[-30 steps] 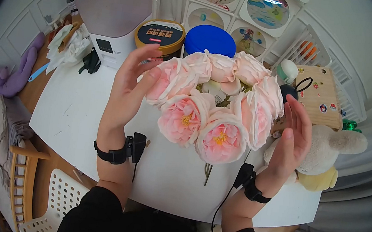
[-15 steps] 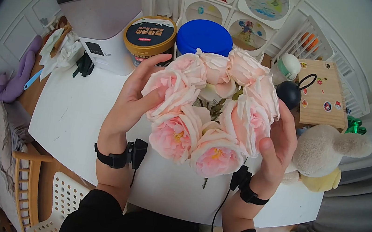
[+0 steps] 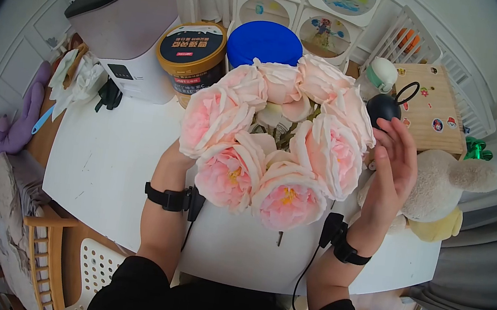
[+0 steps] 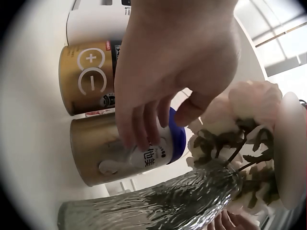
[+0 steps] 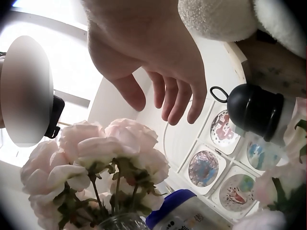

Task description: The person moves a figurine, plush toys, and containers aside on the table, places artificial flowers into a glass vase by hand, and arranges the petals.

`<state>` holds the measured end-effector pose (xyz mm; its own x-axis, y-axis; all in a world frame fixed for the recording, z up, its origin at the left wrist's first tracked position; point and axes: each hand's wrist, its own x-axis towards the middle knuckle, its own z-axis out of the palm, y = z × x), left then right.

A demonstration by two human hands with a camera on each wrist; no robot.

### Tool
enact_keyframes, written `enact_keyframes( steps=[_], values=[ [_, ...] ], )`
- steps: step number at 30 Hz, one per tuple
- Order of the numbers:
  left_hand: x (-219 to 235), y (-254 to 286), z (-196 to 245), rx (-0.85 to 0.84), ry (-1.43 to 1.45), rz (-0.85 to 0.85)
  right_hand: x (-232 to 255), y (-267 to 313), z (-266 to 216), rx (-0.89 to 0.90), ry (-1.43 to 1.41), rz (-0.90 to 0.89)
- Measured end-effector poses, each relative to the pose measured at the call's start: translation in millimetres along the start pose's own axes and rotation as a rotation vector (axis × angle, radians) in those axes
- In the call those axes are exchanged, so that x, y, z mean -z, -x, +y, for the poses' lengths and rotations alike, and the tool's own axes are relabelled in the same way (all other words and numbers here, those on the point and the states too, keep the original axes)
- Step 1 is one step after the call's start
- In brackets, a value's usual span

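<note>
Pale pink artificial-looking roses (image 3: 230, 174) form a round bunch in a textured clear glass vase (image 4: 192, 199). My left hand (image 4: 177, 62) is mostly hidden under the blooms in the head view. In the left wrist view it appears beside the vase, fingers loosely bent and nothing between them. To the right of the bunch, my right hand (image 3: 391, 174) is raised with relaxed fingers, its fingertips close to the outer petals. The right wrist view shows that hand (image 5: 148, 62) holding nothing, above the blooms (image 5: 96, 158).
Behind the roses stand a gold can (image 3: 191, 53) and a blue-lidded can (image 3: 265, 43), beside a large dispenser (image 3: 124, 26). At right are a black round-topped bottle (image 3: 383, 111), a stickered wooden box (image 3: 427, 106) and a plush toy (image 3: 436, 186). All stand around the white table (image 3: 102, 167).
My left hand has gone from the left side of the blooms down beneath them. My right hand came in against the right petals, then moved back out to the right.
</note>
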<state>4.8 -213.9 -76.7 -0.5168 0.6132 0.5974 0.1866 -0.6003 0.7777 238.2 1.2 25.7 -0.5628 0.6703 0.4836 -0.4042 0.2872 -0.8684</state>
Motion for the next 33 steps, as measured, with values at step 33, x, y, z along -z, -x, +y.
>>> enact_keyframes(
  steps=[33],
  values=[
    [-57,-16,-9,0.117,-0.300,0.000,25,4,5,-0.147,0.072,-0.169]
  ],
)
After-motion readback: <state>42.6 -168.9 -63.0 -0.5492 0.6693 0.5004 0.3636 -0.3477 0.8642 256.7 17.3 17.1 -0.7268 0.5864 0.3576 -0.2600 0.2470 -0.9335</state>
